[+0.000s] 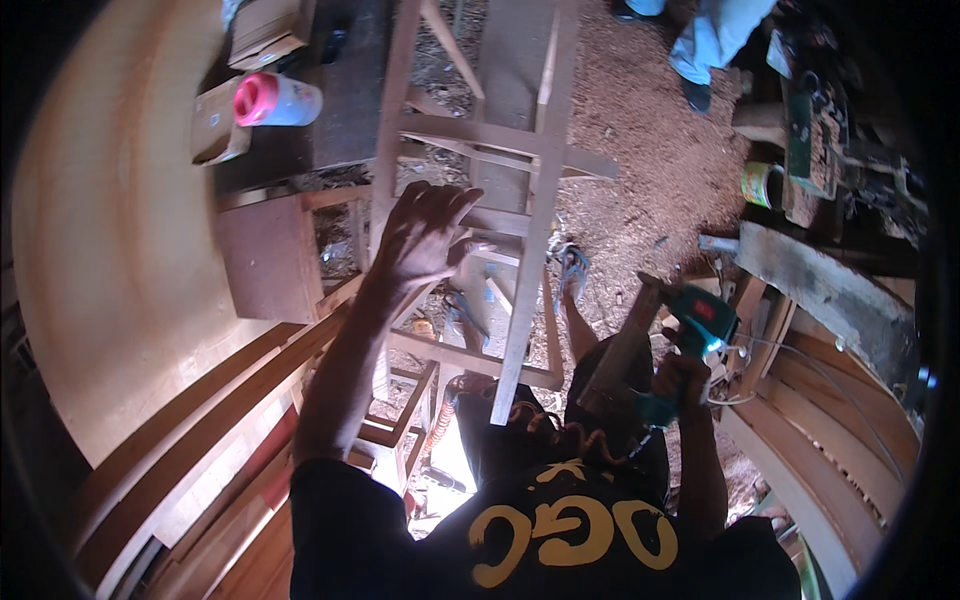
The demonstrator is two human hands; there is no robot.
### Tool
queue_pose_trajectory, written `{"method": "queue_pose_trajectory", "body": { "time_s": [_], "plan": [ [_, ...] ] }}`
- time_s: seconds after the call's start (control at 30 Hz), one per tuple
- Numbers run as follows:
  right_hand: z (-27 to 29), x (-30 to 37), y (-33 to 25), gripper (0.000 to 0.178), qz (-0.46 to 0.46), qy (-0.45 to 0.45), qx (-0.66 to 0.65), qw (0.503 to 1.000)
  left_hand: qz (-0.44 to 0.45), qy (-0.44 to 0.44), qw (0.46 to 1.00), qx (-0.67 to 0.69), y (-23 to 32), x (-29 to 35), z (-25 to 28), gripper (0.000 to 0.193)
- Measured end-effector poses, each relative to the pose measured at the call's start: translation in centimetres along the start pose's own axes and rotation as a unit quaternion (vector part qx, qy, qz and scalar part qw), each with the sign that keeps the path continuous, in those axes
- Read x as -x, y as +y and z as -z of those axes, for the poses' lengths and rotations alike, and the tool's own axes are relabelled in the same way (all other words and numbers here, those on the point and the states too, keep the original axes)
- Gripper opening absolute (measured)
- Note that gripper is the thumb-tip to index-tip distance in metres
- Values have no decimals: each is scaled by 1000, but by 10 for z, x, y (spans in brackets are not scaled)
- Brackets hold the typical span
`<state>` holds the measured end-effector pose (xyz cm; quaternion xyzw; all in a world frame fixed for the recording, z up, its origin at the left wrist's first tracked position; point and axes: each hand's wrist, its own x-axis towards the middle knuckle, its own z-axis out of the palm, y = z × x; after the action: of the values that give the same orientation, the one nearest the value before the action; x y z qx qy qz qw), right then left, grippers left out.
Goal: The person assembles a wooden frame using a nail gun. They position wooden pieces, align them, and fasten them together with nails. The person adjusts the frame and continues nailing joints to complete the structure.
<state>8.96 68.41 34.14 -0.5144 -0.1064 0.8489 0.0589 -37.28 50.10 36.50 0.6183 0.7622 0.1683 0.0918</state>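
Observation:
A long wooden frame (538, 200) with rails and crosspieces stretches away in front of me. My left hand (425, 235) is over its left rail, palm down, fingers apart and slightly bent, with nothing seen in them; whether it touches the wood I cannot tell. My right hand (682, 382) is wrapped round the handle of a teal nail gun (703, 312), held to the right of the frame. The gun's long magazine (622, 365) slants down toward my lap. A coiled orange hose (575, 437) lies across my legs.
Left are a large plywood panel (120, 220), long boards (215, 420) and a white jug with a pink lid (285, 103). Sawdust covers the floor (650, 150). Another person's legs (715, 40) show at the far right, near a green machine (800, 145). More planks (810, 450) lie at right.

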Motion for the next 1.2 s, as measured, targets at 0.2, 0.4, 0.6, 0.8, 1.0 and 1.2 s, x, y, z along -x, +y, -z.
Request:
{"method": "queue_pose_trajectory", "body": {
  "time_s": [0.2,0.4,0.6,0.8,1.0,1.2],
  "plan": [
    [40,51,16,16,34,-34,-55,997,280,300,904,123,54,135,11,25],
    [0,107,96,15,152,2,-143,978,488,395,748,217,125,322,-34,14],
    [-118,146,196,33,136,65,-38,988,589,124,620,503,153,498,-69,22],
    [-272,163,279,42,195,-143,193,951,597,203,614,474,199,591,-56,22],
    [-374,174,347,9,142,-325,283,891,579,297,602,464,254,621,-53,22],
    [-418,179,392,6,95,-442,301,840,644,360,516,434,273,628,-40,22]
  ]
}}
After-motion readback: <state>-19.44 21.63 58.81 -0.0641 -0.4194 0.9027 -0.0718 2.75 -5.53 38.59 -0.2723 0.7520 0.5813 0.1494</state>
